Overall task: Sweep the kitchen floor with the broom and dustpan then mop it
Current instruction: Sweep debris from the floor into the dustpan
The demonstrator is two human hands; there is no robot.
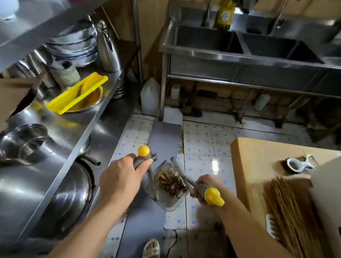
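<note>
overall light is reading moderate and even, somewhat warm. a bright specular patch is glaring off a floor tile (215, 165) near centre. the steel counter (61, 134) on the left is throwing broad soft reflections, and the pot lid (21, 142) is shining. the underside of the sink (260, 52) is sitting in deep shadow, detail there is dropping out. wide-angle distortion is bending straight edges toward the frame borders. the upper left corner is smearing heavily; plates (75, 45) are blurring. the centre is staying sharpest, though slightly soft.

Two hands (120, 177), one dustpan (168, 190), one broom (182, 175)
</note>
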